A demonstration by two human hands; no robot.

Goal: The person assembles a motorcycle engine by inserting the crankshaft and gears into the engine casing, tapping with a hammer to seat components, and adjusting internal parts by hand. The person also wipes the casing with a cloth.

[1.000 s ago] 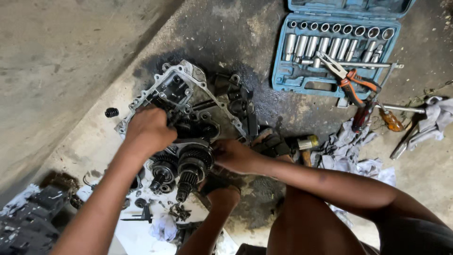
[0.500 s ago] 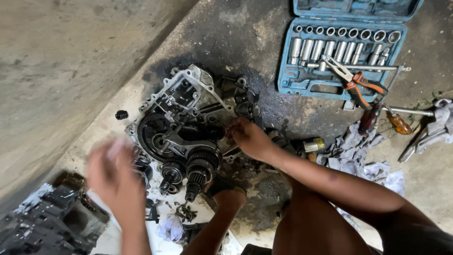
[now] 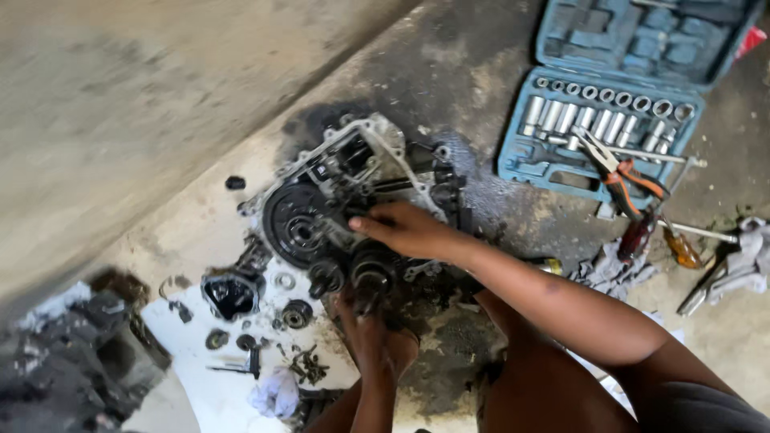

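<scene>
Head view: engine case point(image 3: 345, 184) lies on stained concrete floor point(image 3: 497, 72), gear cluster point(image 3: 369, 277) at its near edge. Right hand point(image 3: 409, 231) rests flat on case, fingers together, stretched out, gripping nothing. Left hand point(image 3: 377, 337) reaches up from below, just under gear cluster; finger state cannot be told. Small parts point(image 3: 293, 313) lie scattered on white sheet point(image 3: 200, 393) at left. Open blue socket set point(image 3: 597, 132) well apart, pliers point(image 3: 618, 172) on it.

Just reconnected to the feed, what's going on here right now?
A person crouches over an oily engine case lying open on the concrete floor. The right hand rests on the case beside the gear shafts; the left hand reaches up to them from below. An open blue socket set and pliers lie alongside.
</scene>
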